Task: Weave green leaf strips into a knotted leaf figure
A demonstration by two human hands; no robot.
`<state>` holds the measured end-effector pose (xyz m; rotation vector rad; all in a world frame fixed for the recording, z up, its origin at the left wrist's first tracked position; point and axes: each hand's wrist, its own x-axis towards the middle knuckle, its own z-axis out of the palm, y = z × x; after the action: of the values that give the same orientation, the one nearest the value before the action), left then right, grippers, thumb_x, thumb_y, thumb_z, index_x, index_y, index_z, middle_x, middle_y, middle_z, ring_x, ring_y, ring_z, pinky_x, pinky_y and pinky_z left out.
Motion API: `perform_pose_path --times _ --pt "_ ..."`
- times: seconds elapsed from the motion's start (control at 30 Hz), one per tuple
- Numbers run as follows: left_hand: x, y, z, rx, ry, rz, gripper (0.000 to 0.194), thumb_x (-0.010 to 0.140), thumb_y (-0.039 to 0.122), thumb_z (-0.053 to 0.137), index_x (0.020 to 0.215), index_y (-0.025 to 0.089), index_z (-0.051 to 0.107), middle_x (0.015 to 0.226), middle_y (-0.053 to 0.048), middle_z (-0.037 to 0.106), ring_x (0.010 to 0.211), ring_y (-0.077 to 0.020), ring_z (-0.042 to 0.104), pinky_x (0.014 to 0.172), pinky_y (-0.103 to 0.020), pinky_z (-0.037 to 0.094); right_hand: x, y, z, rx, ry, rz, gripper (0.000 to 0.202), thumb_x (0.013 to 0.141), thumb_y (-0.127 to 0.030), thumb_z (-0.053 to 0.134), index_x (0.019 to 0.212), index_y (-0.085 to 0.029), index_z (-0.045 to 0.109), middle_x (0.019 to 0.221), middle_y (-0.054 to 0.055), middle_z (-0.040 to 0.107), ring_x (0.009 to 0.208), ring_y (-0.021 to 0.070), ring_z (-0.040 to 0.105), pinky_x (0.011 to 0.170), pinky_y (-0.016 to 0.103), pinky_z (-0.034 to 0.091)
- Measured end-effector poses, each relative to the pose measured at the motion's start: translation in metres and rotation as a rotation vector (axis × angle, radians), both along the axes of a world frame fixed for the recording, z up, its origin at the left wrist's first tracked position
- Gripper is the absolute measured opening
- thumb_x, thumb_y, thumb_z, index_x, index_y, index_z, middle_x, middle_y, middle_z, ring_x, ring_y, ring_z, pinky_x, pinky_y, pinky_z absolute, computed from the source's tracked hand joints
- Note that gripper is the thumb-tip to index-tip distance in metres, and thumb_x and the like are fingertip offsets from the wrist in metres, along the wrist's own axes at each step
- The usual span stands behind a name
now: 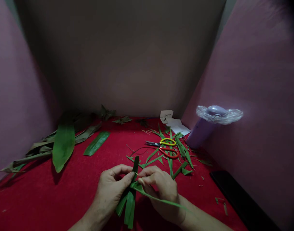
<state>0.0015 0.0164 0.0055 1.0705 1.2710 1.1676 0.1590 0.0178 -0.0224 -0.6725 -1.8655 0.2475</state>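
My left hand (113, 187) is closed on a bundle of folded green leaf strips (130, 205), its thumb and forefinger pressing the upper part. Several strip ends hang below the fingers, and one dark tip stands up above them. From the right, my right hand (159, 186) pinches at the same spot, where a thin pale sliver (136, 174) shows between the two hands. One long narrow leaf strip (159, 199) runs from the bundle across the front of my right hand. Beyond the hands lie scissors (161, 146) with one yellow and one red handle, blades parted slightly.
Green leaf scraps (183, 149) surround the scissors. Large leaves (64, 144) and a cut leaf piece (97, 143) lie left. At the right are a purple bottle (201, 131) with clear plastic, white papers (177, 126) and a black flat object (238, 195). Walls enclose the red cloth (72, 189).
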Motion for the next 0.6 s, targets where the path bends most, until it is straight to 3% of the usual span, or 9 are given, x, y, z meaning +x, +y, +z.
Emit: perform_pose_path --times 0.27,0.5,0.6 --pt "-0.0012 0.0026 0.0 0.01 -0.045 0.006 0.005 0.062 0.02 0.073 0.064 0.016 0.071 0.054 0.001 0.067 0.048 -0.0111 0.057 0.046 -0.018 0.043 0.0033 -0.0007 0.0041 -0.05 -0.035 0.057 0.016 0.087 -0.007 0.047 0.093 -0.019 0.055 0.091 0.007 0.065 0.088 0.0172 0.062 0.074 0.03 0.05" --pt "0.0019 0.0012 0.0024 -0.044 -0.084 -0.002 0.008 0.06 0.021 0.074 0.063 0.015 0.071 0.05 0.001 0.067 0.044 -0.0107 0.056 0.044 -0.019 0.042 0.0009 -0.0014 0.0017 -0.02 0.042 0.007 0.01 0.083 -0.009 0.056 0.084 -0.019 0.056 0.08 0.003 0.064 0.073 0.014 0.062 0.065 0.024 0.048" --pt "0.0009 0.0013 0.0007 -0.039 -0.088 0.009 0.007 0.059 0.02 0.074 0.063 0.015 0.071 0.051 0.001 0.067 0.045 -0.0105 0.056 0.044 -0.018 0.042 0.0023 -0.001 0.0022 -0.053 0.021 0.038 0.01 0.084 -0.008 0.054 0.085 -0.018 0.057 0.083 0.004 0.064 0.076 0.0144 0.062 0.066 0.025 0.048"
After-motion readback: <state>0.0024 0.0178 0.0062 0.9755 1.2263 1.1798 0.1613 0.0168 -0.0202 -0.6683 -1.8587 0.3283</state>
